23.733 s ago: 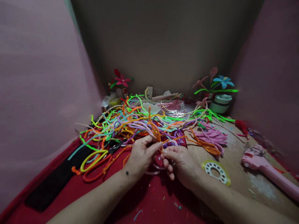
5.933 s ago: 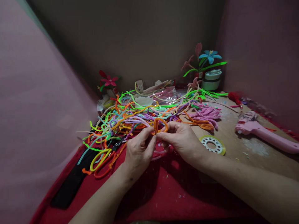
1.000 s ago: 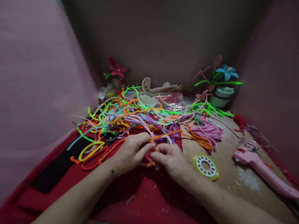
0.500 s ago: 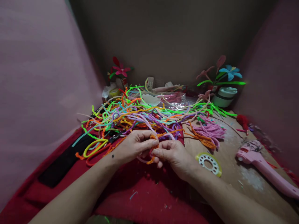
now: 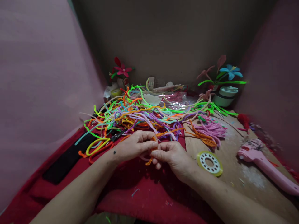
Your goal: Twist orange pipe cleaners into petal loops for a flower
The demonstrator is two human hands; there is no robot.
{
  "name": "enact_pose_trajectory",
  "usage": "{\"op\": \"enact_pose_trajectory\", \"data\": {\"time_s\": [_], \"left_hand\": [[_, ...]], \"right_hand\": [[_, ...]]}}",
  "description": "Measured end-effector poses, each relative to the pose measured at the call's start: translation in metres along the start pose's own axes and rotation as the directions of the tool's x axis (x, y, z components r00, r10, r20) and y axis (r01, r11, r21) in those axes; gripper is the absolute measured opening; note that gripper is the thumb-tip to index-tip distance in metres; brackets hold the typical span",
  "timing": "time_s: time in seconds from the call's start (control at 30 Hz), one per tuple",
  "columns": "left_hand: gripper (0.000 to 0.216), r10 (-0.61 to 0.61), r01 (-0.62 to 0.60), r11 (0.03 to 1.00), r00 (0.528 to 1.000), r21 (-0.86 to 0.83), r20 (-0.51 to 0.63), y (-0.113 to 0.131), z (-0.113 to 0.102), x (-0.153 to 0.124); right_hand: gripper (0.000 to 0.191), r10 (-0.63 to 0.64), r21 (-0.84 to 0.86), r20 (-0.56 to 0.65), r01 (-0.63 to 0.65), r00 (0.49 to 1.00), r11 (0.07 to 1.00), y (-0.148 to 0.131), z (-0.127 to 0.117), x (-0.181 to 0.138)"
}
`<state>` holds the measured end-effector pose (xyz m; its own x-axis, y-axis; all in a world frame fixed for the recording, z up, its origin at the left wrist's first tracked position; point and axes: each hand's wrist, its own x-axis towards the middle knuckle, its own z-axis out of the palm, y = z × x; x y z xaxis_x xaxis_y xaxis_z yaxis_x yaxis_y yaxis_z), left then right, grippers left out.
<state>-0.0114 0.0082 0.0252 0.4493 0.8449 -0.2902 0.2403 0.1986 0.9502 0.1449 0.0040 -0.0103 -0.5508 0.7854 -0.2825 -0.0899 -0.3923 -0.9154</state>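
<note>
Between my two hands, over the red cloth [image 5: 130, 196], is an orange pipe cleaner [image 5: 149, 162], bent, with one end hanging below the fingers. My left hand [image 5: 141, 144] pinches it between thumb and fingers. Fingertips touching the left ones, my right hand [image 5: 169, 155] is closed in a pinch on the same orange pipe cleaner. The fingers hide most of its shape. Just beyond the hands lies a tangled pile of many-coloured pipe cleaners [image 5: 140, 116].
On the wooden board [image 5: 230, 165] at the right are a roll of tape [image 5: 209, 163], a pink glue gun [image 5: 263, 165] and a bundle of pink pipe cleaners [image 5: 211, 130]. Pipe-cleaner flowers [image 5: 231, 73] and a pale jar [image 5: 225, 95] stand behind. A black strip [image 5: 60, 168] lies left.
Both hands stay together on the orange pipe cleaner, with the fingers shifting slightly. The whole view has moved a little.
</note>
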Motion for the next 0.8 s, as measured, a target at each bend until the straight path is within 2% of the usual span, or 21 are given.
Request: {"op": "enact_pose_trajectory", "data": {"time_s": [0.13,0.23,0.3,0.33,0.4,0.43,0.47,0.5,0.57,0.63,0.7,0.8], "left_hand": [[0.02,0.04,-0.045,0.998,0.995,-0.051,-0.096,0.0,0.003,0.002],[0.019,0.074,-0.068,0.997,0.974,0.034,-0.214,-0.002,0.008,0.003],[0.02,0.206,-0.12,0.958,0.922,0.261,-0.329,-0.006,0.013,0.004],[0.02,0.317,-0.155,0.898,0.876,0.411,-0.364,-0.008,0.015,0.003],[0.02,0.521,-0.198,0.733,0.778,0.651,-0.35,-0.011,0.018,0.003],[0.021,0.571,-0.205,0.68,0.75,0.704,-0.333,-0.011,0.019,0.003],[0.021,0.569,-0.206,0.68,0.753,0.704,-0.329,-0.011,0.019,0.002],[0.023,0.525,-0.2,0.727,0.779,0.656,-0.344,-0.009,0.018,0.002],[0.025,0.352,-0.168,0.878,0.861,0.447,-0.367,-0.005,0.016,0.002],[0.026,0.187,-0.12,0.972,0.915,0.201,-0.357,0.0,0.013,0.002],[0.025,0.099,-0.086,0.995,0.942,0.054,-0.32,0.002,0.01,0.003],[0.019,0.013,-0.008,1.0,0.978,0.024,-0.207,0.001,0.008,0.005]], "right_hand": [[0.024,-0.062,0.016,-0.031,0.063,0.998,0.998,-0.004,-0.003,0.0],[0.022,-0.074,0.02,-0.065,0.075,0.995,0.997,-0.006,-0.005,-0.001],[0.019,-0.076,-0.003,-0.091,0.076,0.993,0.997,-0.005,-0.005,0.0],[0.018,-0.077,-0.014,-0.101,0.076,0.992,0.997,-0.004,-0.005,0.0],[0.016,-0.074,-0.024,-0.121,0.071,0.99,0.997,-0.003,-0.005,0.001],[0.015,-0.069,-0.02,-0.13,0.067,0.989,0.998,-0.002,-0.005,0.001],[0.014,-0.067,-0.01,-0.132,0.066,0.989,0.998,-0.002,-0.004,0.001],[0.014,-0.068,0.003,-0.128,0.068,0.989,0.998,-0.001,-0.004,0.001],[0.016,-0.077,0.049,-0.109,0.083,0.991,0.995,-0.002,-0.004,0.001],[0.019,-0.094,0.12,-0.099,0.105,0.991,0.987,-0.002,-0.004,0.001],[0.02,-0.135,0.182,-0.14,0.159,0.981,0.97,-0.002,-0.006,0.003],[0.021,-0.203,0.201,-0.203,0.244,0.958,0.949,-0.002,-0.008,0.004]]}}
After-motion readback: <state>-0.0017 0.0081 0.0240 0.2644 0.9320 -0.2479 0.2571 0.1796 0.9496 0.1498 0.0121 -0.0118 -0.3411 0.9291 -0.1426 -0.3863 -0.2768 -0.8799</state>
